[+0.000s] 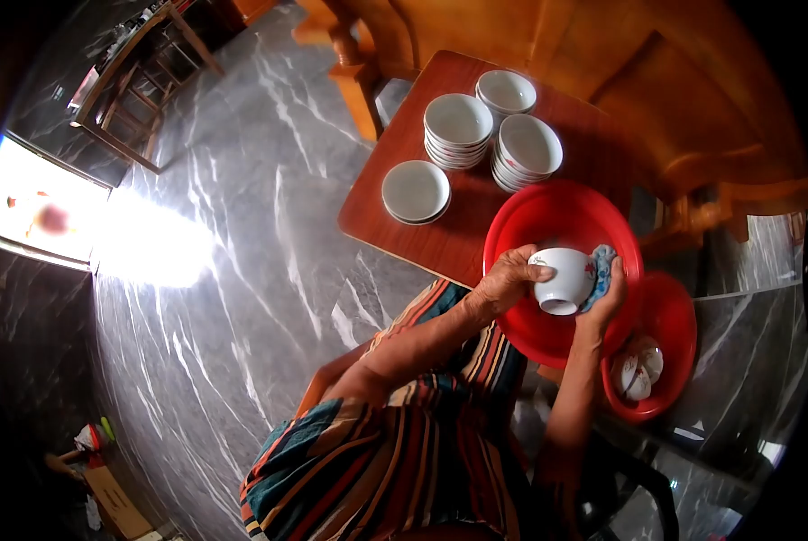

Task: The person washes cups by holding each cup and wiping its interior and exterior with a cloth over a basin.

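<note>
A white bowl (562, 278) with a small red pattern is tilted over a red basin (505, 230), its foot towards me. My left hand (509, 278) grips the bowl at its left side, thumb on the outer wall. In my right hand (611, 293), closed, is a blue cloth (601, 273), which lies against the bowl's right side. The fingers behind the cloth are partly hidden.
Stacks of white bowls, a tall left one (458, 122), a right one (528, 149), a back one (505, 92) and a low front one (416, 194), stand on a brown table (368, 203). A second red basin (688, 316) holds white dishes (638, 370). Behind is a wooden bench (548, 36).
</note>
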`<action>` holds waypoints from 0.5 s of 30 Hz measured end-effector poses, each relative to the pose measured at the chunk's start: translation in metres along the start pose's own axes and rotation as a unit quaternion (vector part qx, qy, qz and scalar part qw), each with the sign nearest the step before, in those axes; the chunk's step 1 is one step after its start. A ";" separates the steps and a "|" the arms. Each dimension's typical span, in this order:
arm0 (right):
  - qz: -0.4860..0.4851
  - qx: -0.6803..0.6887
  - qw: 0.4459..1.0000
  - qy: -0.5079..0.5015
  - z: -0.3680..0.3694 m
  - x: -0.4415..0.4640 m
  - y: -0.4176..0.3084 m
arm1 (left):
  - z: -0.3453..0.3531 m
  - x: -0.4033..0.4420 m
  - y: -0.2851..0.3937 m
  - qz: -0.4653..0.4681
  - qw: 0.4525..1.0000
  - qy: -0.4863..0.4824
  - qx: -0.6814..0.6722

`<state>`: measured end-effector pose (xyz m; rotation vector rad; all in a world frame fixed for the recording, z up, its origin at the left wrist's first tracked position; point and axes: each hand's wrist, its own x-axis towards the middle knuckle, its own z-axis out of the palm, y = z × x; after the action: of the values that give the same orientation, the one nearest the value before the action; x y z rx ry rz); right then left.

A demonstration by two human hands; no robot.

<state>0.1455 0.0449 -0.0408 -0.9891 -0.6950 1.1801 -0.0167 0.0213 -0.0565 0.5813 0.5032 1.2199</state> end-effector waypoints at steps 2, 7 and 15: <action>0.021 0.033 0.999 0.033 0.008 -0.003 -0.004 | -0.006 0.004 -0.004 -0.003 0.996 -0.039 -0.079; 0.093 0.161 0.982 0.037 0.011 -0.004 -0.006 | -0.001 0.006 -0.001 -0.025 0.986 -0.043 -0.160; 0.098 0.164 0.981 0.016 -0.013 0.004 0.000 | 0.003 0.001 0.007 -0.009 0.992 -0.035 0.118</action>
<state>0.1580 0.0457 -0.0471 -0.8069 -0.3654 1.3970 -0.0200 0.0238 -0.0499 0.8151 0.5969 1.1262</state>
